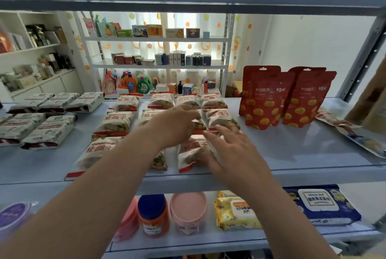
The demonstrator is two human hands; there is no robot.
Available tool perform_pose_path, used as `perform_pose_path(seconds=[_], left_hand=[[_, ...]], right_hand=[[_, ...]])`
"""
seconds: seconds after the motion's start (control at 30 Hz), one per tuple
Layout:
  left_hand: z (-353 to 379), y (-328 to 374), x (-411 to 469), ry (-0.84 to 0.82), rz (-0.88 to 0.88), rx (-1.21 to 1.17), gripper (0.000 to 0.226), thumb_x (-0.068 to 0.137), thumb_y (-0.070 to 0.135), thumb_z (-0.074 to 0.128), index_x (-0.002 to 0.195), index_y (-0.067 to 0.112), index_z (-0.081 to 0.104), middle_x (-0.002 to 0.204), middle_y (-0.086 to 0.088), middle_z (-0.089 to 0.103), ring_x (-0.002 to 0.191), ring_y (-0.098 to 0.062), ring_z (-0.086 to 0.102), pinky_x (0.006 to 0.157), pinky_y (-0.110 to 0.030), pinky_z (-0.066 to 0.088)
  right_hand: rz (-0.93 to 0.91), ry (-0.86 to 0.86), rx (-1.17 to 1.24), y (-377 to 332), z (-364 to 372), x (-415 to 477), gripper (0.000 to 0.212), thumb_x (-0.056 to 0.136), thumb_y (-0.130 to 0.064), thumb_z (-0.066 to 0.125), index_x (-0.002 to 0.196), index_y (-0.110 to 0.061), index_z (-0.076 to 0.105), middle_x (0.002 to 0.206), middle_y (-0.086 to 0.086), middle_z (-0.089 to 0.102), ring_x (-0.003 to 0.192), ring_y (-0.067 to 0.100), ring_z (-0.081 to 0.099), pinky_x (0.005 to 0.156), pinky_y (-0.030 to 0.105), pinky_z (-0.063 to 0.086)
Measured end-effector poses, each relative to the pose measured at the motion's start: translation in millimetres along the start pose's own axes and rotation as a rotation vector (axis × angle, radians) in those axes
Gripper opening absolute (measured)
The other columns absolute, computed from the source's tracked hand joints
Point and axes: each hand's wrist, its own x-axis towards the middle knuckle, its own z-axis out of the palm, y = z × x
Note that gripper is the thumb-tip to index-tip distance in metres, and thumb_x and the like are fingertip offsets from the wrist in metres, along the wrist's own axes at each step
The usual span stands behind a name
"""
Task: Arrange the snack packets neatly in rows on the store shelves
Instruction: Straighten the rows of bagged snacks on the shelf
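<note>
Here, the cream snack packet (193, 150) with red lettering lies flat between both hands at the shelf (292, 150) front. The right hand (231, 150) rests on it, fingers straight and spread. The left hand (177, 122) curls over its far end, grip unclear. Around them lie about ten matching packets (113, 122) in three rows. To the right of the hands stand four red pouches (269, 102).

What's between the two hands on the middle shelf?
In the head view, a cream snack packet with red lettering lies between the left hand and the right hand, which touches its right edge.
</note>
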Motion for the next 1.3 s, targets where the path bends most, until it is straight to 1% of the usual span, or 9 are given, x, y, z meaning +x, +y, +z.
perform_pose_path(seconds=[0.1, 0.2, 0.53, 0.67, 0.83, 0.93, 1.03, 1.13, 1.3], left_hand=[[6.9, 28.2, -34.8, 0.005, 0.057, -0.030, 0.038, 0.090, 0.048, 0.044, 0.123, 0.035, 0.057, 0.124, 0.009, 0.057, 0.107, -0.012, 0.057, 0.084, -0.034, 0.052], [16.4, 42.6, -52.3, 0.010, 0.031, -0.006, 0.042, 0.092, 0.059, 0.036, 0.117, 0.035, 0.058, 0.119, 0.010, 0.058, 0.105, -0.011, 0.056, 0.083, -0.036, 0.053], [23.6, 43.2, -58.3, -0.072, -0.005, -0.164, 0.039, 0.095, 0.044, 0.039, 0.132, 0.035, 0.048, 0.133, 0.013, 0.049, 0.115, -0.007, 0.051, 0.095, -0.036, 0.048], [21.7, 45.5, -60.0, -0.114, -0.018, -0.168, 0.047, 0.090, 0.041, 0.033, 0.134, 0.032, 0.045, 0.137, 0.011, 0.046, 0.120, -0.010, 0.048, 0.097, -0.039, 0.047], [21.2, 49.5, -60.6, -0.099, -0.047, -0.162, 0.043, 0.092, 0.035, 0.036, 0.134, 0.031, 0.044, 0.140, 0.010, 0.044, 0.122, -0.010, 0.046, 0.097, -0.041, 0.047], [19.8, 50.7, -64.1, -0.056, -0.056, -0.162, 0.043, 0.094, 0.035, 0.036, 0.135, 0.030, 0.045, 0.142, 0.008, 0.044, 0.123, -0.011, 0.046, 0.100, -0.034, 0.044], [13.0, 43.5, -76.1, 0.052, -0.085, -0.114, 0.044, 0.094, 0.038, 0.040, 0.138, 0.030, 0.046, 0.143, 0.006, 0.046, 0.127, -0.013, 0.043, 0.100, -0.028, 0.037], [2.7, 28.4, -96.6, 0.141, -0.146, -0.019, 0.048, 0.092, 0.041, 0.043, 0.138, 0.030, 0.047, 0.142, 0.007, 0.048, 0.130, -0.013, 0.040, 0.103, -0.030, 0.036], [-13.8, 0.2, -135.8, 0.178, -0.240, 0.061, 0.050, 0.090, 0.043, 0.048, 0.138, 0.028, 0.050, 0.140, 0.005, 0.052, 0.130, -0.015, 0.043, 0.106, -0.037, 0.038]], right_hand=[[0.079, -0.122, -0.050, 28.0, 3.4, -2.6, 0.057, 0.096, -0.059, 0.033, 0.149, -0.037, 0.034, 0.158, 0.004, 0.030, 0.145, 0.029, 0.020, 0.115, 0.045, 0.025], [0.076, -0.134, -0.033, 39.0, 6.8, -5.7, 0.057, 0.095, -0.058, 0.035, 0.148, -0.038, 0.035, 0.159, 0.000, 0.029, 0.145, 0.024, 0.019, 0.115, 0.041, 0.027], [0.110, -0.154, -0.030, 46.1, 9.7, -4.4, 0.057, 0.097, -0.057, 0.019, 0.149, -0.038, 0.033, 0.160, 0.002, 0.025, 0.147, 0.026, 0.016, 0.115, 0.042, 0.022], [0.103, -0.155, -0.052, 47.6, 10.8, -4.0, 0.054, 0.099, -0.053, 0.021, 0.149, -0.038, 0.034, 0.160, 0.003, 0.025, 0.146, 0.028, 0.017, 0.116, 0.042, 0.022], [0.087, -0.146, -0.046, 45.8, 9.8, -2.9, 0.054, 0.099, -0.051, 0.023, 0.148, -0.034, 0.038, 0.158, 0.006, 0.029, 0.144, 0.032, 0.019, 0.115, 0.044, 0.023], [0.086, -0.135, -0.054, 40.4, 6.7, -4.4, 0.055, 0.099, -0.052, 0.022, 0.149, -0.032, 0.036, 0.157, 0.008, 0.031, 0.144, 0.033, 0.018, 0.115, 0.046, 0.023], [0.041, -0.087, -0.022, 27.6, 1.5, -4.7, 0.053, 0.099, -0.049, 0.031, 0.148, -0.029, 0.037, 0.155, 0.006, 0.036, 0.145, 0.031, 0.022, 0.116, 0.045, 0.023], [-0.023, -0.050, -0.001, 7.4, -3.6, -1.8, 0.052, 0.094, -0.045, 0.042, 0.145, -0.032, 0.042, 0.152, 0.002, 0.041, 0.143, 0.028, 0.029, 0.114, 0.046, 0.031], [-0.100, 0.008, 0.014, -47.2, 1.0, 11.8, 0.053, 0.089, -0.042, 0.055, 0.141, -0.034, 0.046, 0.149, -0.002, 0.046, 0.139, 0.024, 0.038, 0.108, 0.041, 0.036]])
